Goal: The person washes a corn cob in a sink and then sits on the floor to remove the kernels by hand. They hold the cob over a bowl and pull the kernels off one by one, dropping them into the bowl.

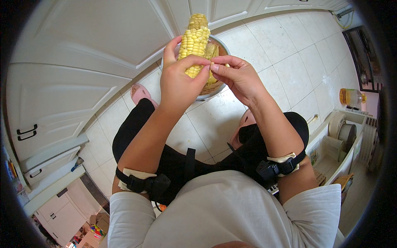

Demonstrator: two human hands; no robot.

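A yellow corn cob point(194, 43) is held in my left hand point(181, 74), its far tip pointing away from me. Kernels cover most of it, while the tip looks bare or shrivelled. The thumb and index finger of my right hand point(237, 73) meet my left thumb and index fingertips beside the cob, around a tiny pale bit that is too small to name. A pale kernel point(227, 65) shows by my right fingers. Below both hands stands a round bin or basin with a grey rim point(228, 51), with corn husks point(212, 51) in it.
White cabinet doors point(93, 34) rise at the left and far side, over a tiled floor point(279, 46). My feet in pink shoes point(141, 93) flank the basin. At right stand a bottle of yellow oil point(350, 96) and an open drawer point(336, 155) with containers.
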